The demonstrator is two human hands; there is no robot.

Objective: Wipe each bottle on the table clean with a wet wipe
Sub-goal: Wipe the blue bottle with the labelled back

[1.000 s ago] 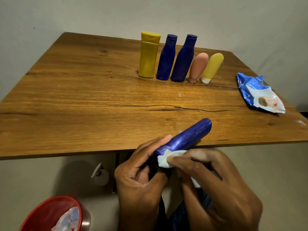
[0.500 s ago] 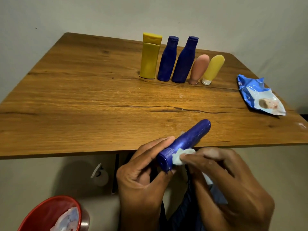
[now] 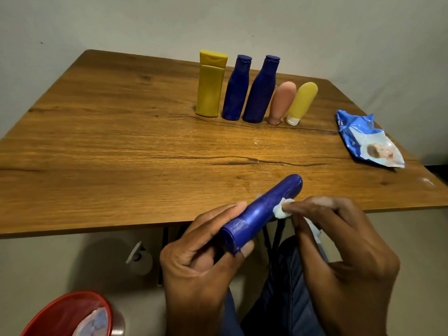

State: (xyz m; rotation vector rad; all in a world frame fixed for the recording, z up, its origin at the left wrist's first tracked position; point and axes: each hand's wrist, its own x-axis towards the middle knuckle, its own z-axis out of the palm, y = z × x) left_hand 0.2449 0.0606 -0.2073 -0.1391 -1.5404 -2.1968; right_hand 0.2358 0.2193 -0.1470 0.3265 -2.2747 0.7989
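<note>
Wipe slid from cap toward base; right hand pinches it, left hand grips blue bottle cap-end only; slip risk.

The right hand slides its bunched white wet wipe up the dark blue plastic bottle, away from the capped end where it sat a second ago and onto the middle of the body. The cap end is now bare and in full view, pinched between the left hand's thumb and fingers. The bottle's far end sits a touch further over the near edge of the wooden bench than before.
</note>
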